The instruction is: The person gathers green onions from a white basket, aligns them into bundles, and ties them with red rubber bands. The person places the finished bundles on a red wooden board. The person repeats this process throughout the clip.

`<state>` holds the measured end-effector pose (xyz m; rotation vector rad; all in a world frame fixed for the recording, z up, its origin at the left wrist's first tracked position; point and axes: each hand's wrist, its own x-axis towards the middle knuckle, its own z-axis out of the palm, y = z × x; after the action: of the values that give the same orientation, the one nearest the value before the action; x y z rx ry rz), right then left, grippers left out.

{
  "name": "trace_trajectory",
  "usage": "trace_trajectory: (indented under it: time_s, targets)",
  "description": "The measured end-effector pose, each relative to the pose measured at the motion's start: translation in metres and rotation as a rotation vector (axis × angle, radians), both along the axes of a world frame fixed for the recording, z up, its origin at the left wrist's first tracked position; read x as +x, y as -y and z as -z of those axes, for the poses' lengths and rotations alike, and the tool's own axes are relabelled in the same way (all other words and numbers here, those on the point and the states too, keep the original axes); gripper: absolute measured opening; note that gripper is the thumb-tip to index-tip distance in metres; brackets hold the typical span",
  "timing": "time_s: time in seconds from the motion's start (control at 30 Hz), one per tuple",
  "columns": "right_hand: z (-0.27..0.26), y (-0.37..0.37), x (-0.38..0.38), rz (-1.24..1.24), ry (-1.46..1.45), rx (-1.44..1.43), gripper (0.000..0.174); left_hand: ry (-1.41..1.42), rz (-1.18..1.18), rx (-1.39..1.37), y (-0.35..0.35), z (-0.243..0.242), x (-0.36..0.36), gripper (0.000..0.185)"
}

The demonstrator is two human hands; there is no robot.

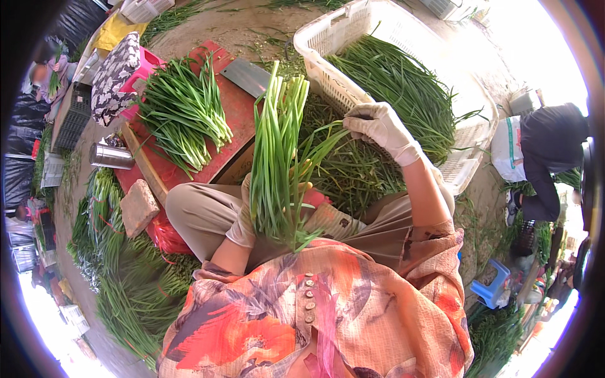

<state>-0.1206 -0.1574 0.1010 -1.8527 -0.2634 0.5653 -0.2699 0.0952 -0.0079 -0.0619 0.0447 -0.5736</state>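
My left hand (245,212), in a pale glove, holds a bunch of Chinese chives (276,160) upright above my lap, pale cut ends at the top. The bunch hides most of its fingers. My right hand (378,125), gloved too, pinches a few chive blades (331,137) at the bunch's right side. On the red board (236,113) to the left lies another pile of chives (184,113). Behind it a broad cleaver blade (246,75) rests flat, its handle hidden. Loose chive trimmings (354,175) cover the ground between my legs.
A white plastic crate (331,85) with chives stands at the right. Left are a steel cup (111,156), a brick (139,208), tied chive bundles (101,212) and a stool with a patterned cushion (116,78). A person (543,151) bends at far right near a blue stool (491,283).
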Motion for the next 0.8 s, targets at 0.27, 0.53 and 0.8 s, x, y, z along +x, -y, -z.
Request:
trace_trajectory:
  time_s: [0.27,0.53,0.8]
  targets:
    - [0.023,-0.001,0.001,0.124,0.084,0.023,0.023,0.291,-0.089,0.147,0.002,0.002,0.001,0.067]
    - [0.024,0.088,0.024,0.221,0.907,-0.776,0.013,0.107,-0.208,0.184,-0.010,-0.016,-0.001,0.075]
    - [0.054,0.022,-0.012,-0.177,0.764,-0.757,0.074,0.321,-0.117,0.219,-0.017,0.002,0.008,0.082]
